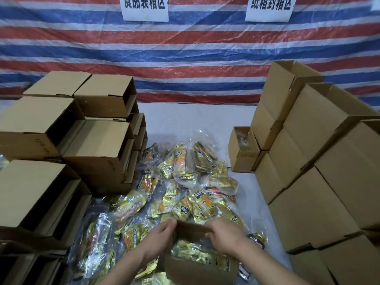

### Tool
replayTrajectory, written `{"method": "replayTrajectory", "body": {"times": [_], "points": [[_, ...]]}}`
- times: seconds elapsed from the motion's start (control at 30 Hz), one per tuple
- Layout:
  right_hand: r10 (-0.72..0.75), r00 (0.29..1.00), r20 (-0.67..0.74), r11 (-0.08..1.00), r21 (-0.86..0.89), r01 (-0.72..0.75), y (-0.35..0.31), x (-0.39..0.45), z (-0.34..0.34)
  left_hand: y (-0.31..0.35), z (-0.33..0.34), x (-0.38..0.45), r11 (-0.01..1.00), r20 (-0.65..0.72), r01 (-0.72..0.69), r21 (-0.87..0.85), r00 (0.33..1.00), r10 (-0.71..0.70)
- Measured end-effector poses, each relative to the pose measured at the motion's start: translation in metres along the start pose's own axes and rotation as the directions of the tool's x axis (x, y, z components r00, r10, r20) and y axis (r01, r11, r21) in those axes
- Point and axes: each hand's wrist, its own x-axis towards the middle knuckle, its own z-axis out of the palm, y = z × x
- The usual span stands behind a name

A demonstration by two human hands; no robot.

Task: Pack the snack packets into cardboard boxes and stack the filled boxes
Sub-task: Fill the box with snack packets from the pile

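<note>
A small open cardboard box [185,268] sits at the bottom centre, filled with gold snack packets [197,253]. My left hand [159,236] holds the far flap of this box at its left end. My right hand [225,235] grips the same flap [191,229] at its right end. A heap of gold and orange snack packets in clear plastic bags [185,182] covers the white table just beyond and to the left of the box.
Empty open boxes lying on their sides are stacked at the left [98,145]. Closed boxes are stacked high at the right [308,161]. One small open box [242,153] stands beside that stack. A striped tarpaulin [185,58] with paper signs hangs behind.
</note>
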Motion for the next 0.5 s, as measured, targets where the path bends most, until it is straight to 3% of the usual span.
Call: {"method": "replayTrajectory", "body": {"times": [0.17,0.27,0.37,0.5], "points": [[0.153,0.961,-0.230,0.981,0.154,-0.120,0.049,-0.015,-0.055,0.068,0.012,0.013,0.982,-0.075,-0.125,-0.142,0.991,0.115],[0.355,0.855,-0.378,0.917,0.321,-0.239,0.085,-0.017,-0.077,0.102,0.039,0.021,0.977,-0.142,-0.211,0.019,0.967,0.211],[0.516,0.737,-0.437,0.835,0.449,-0.318,0.111,-0.015,-0.084,0.126,0.078,0.035,0.968,-0.035,-0.202,0.148,0.977,0.210],[0.639,0.654,-0.406,0.752,0.508,-0.420,0.132,-0.007,-0.081,0.153,0.129,0.062,0.991,0.156,-0.070,0.114,0.986,0.051]]}}
